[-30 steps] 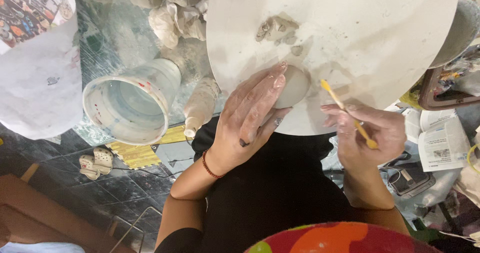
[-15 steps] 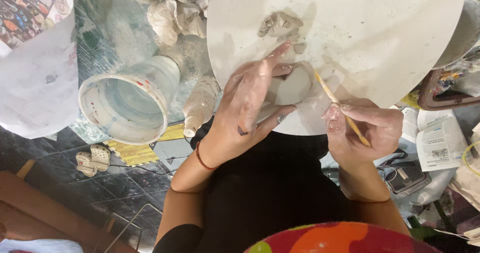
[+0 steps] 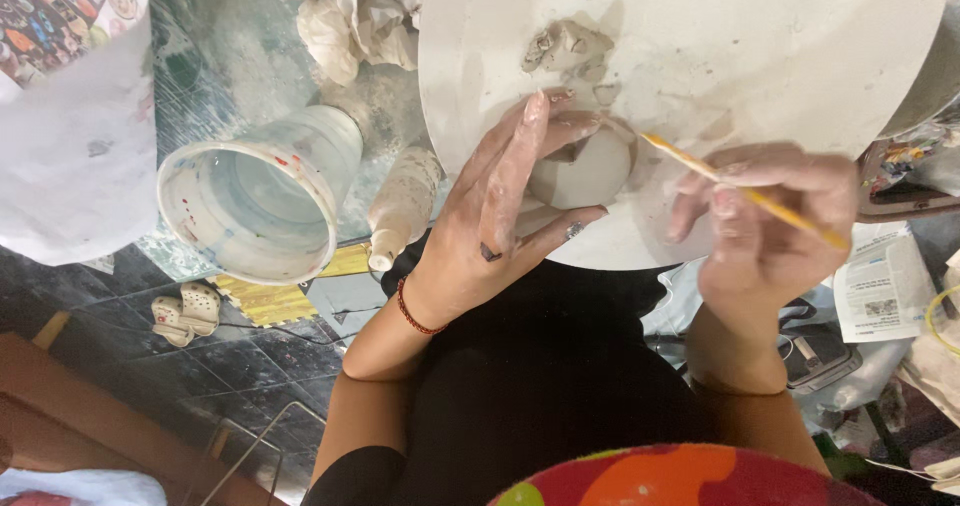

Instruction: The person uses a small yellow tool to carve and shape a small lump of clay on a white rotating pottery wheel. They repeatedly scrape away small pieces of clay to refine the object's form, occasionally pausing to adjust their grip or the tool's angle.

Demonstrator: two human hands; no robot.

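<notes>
The head view looks down on a round pale board (image 3: 760,56) that serves as the landmark for everything else. Near the board's lower edge sits a small rounded clay piece (image 3: 585,171); the left hand (image 3: 500,231) cups it, fingers curled over its top and left side, thumb under it, closed on it. Just right of the clay, over the board's lower right edge, the right hand (image 3: 765,231) pinches a thin yellow stick (image 3: 745,191) between thumb and fingers, the tip pointing at the clay and close to its right side; whether it touches is unclear. Above the clay on the board lie a few grey scraps (image 3: 565,46). Left of the board a plastic tub (image 3: 255,201), paint-flecked, holds cloudy water. Between tub and board lies a clay-smeared bottle (image 3: 400,206), tilted. Off the board's upper left edge sit lumps (image 3: 345,26) of pale clay
</notes>
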